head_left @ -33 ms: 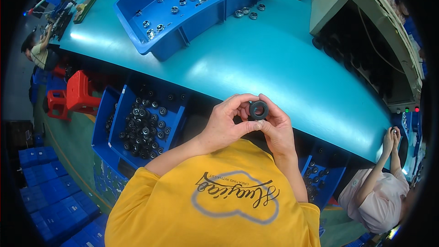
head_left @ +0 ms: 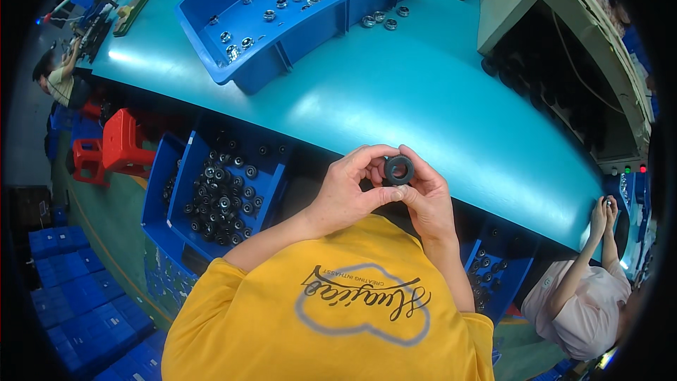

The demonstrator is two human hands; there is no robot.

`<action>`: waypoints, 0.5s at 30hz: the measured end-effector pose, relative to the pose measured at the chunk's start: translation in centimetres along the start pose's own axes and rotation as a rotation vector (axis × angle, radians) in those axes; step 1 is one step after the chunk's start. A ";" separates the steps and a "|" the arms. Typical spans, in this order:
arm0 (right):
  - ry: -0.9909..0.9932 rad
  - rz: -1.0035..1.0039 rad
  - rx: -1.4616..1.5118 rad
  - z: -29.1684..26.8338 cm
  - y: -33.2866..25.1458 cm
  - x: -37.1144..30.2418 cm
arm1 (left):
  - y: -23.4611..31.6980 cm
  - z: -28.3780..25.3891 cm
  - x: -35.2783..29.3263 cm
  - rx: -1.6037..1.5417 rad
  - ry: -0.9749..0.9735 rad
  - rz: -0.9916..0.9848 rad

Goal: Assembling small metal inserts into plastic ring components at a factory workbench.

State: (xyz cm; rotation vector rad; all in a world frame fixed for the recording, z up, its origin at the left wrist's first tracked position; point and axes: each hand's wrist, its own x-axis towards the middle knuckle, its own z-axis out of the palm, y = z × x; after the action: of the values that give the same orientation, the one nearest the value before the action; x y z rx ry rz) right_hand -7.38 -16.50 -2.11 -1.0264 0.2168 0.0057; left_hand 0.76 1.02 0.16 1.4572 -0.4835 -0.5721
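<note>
Both my hands meet in front of my chest, just over the table's near edge. Between their fingertips is a thick black ring point(head_left: 391, 176), its round hole facing up at me. My left hand point(head_left: 352, 185) pinches it from the left, thumb below and curled fingers above. From the other side, the fingers and thumb of my right hand point(head_left: 429, 197) close round it. A dark gap shows between my left thumb and fingers; whether another small part sits there is hard to make out.
A blue tray point(head_left: 264, 63) of shiny metal parts stands on the turquoise table point(head_left: 423, 92), with several loose parts point(head_left: 390, 24) beside it. Blue bins point(head_left: 271, 194) of black wheels flank me below. A pale machine housing point(head_left: 518, 0) stands right; a co-worker point(head_left: 578, 303) sits near it.
</note>
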 end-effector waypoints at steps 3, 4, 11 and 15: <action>0.001 0.004 -0.013 0.0 0.0 0.0 | 0.2 0.0 0.0 0.005 0.002 -0.012; 0.001 0.003 -0.016 0.0 0.0 0.0 | 0.3 0.0 0.1 0.010 0.002 -0.015; 0.015 0.018 -0.048 0.2 -0.1 0.1 | -0.1 -0.1 0.1 0.023 0.016 -0.025; 0.007 0.016 -0.050 0.3 -0.2 0.1 | 0.2 0.1 0.0 0.005 0.025 -0.043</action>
State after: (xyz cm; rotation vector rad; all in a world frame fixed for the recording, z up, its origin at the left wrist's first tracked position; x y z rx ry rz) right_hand -7.20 -16.37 -1.86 -1.0751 0.2324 0.0218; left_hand 0.72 0.96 0.32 1.4812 -0.4352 -0.5870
